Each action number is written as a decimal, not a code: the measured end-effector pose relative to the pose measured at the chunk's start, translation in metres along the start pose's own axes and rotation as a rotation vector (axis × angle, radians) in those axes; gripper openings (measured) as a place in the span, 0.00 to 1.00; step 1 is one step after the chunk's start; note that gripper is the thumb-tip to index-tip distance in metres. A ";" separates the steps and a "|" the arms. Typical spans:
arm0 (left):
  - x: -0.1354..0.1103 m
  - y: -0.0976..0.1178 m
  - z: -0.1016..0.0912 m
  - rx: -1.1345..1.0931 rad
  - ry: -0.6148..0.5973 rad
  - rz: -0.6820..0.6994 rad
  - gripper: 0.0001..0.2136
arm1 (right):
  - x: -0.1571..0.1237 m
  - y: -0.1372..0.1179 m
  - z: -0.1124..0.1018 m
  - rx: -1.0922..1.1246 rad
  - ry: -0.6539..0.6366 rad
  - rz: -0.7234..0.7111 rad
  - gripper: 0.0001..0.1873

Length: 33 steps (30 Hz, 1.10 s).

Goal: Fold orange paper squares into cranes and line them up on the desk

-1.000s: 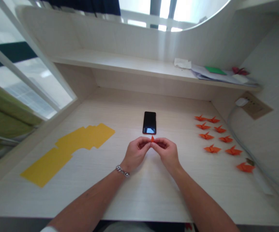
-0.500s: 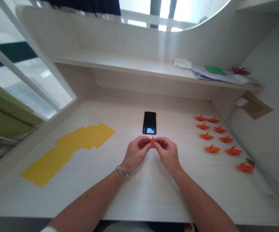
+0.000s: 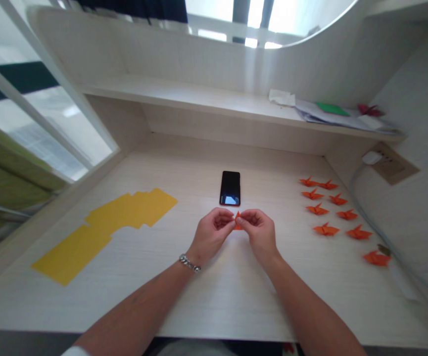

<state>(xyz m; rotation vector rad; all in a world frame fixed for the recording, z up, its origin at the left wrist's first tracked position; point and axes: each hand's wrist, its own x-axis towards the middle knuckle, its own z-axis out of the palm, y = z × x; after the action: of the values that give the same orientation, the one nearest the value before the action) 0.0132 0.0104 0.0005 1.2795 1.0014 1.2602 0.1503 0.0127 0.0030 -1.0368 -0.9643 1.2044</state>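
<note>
A small folded piece of orange paper (image 3: 238, 226) is pinched between my two hands, just below the phone. My left hand (image 3: 214, 231), with a silver bracelet (image 3: 189, 262) at the wrist, has its thumb and fingertips closed at the paper's left side. On the other side, my right hand (image 3: 259, 230) grips the paper between thumb and fingers. Fingertips cover much of the paper, so its exact folds are hard to make out. A black phone (image 3: 230, 188) lies flat on the desk just beyond my fingers.
Several orange paper cranes (image 3: 325, 229) stand in rows at the right. Yellow paper sheets (image 3: 132, 212) lie overlapping at the left. A grey cable (image 3: 365, 212) runs from the wall socket (image 3: 395, 163) along the right side. Papers (image 3: 310, 111) rest on the shelf (image 3: 199, 101) above.
The orange paper has turned slightly and more of its lower part shows under my right thumb. My left fingertips have shifted a little on it.
</note>
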 end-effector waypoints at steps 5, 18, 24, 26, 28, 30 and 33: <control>0.000 0.001 0.000 -0.028 -0.006 -0.021 0.11 | 0.004 -0.003 -0.004 0.008 -0.068 0.081 0.18; 0.000 0.001 0.003 -0.102 -0.118 -0.112 0.12 | 0.007 -0.002 -0.005 -0.206 -0.076 0.056 0.11; 0.004 -0.002 -0.002 -0.094 0.001 -0.101 0.14 | 0.008 -0.002 -0.006 -0.131 -0.170 0.179 0.20; 0.005 -0.001 -0.004 -0.086 0.058 -0.094 0.15 | 0.007 -0.001 -0.006 -0.168 -0.213 0.206 0.18; 0.006 0.000 -0.005 -0.099 0.089 -0.101 0.16 | 0.006 0.001 -0.007 -0.204 -0.227 0.181 0.15; 0.006 0.001 -0.005 -0.126 0.083 -0.124 0.16 | 0.007 0.003 -0.007 -0.227 -0.225 0.133 0.14; 0.006 0.001 -0.005 -0.142 0.023 -0.155 0.15 | 0.007 0.006 -0.008 -0.276 -0.219 0.081 0.12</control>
<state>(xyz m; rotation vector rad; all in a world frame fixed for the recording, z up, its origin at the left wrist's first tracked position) 0.0092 0.0166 0.0018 1.0600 0.9896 1.2063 0.1575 0.0195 -0.0045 -1.1863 -1.2975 1.2955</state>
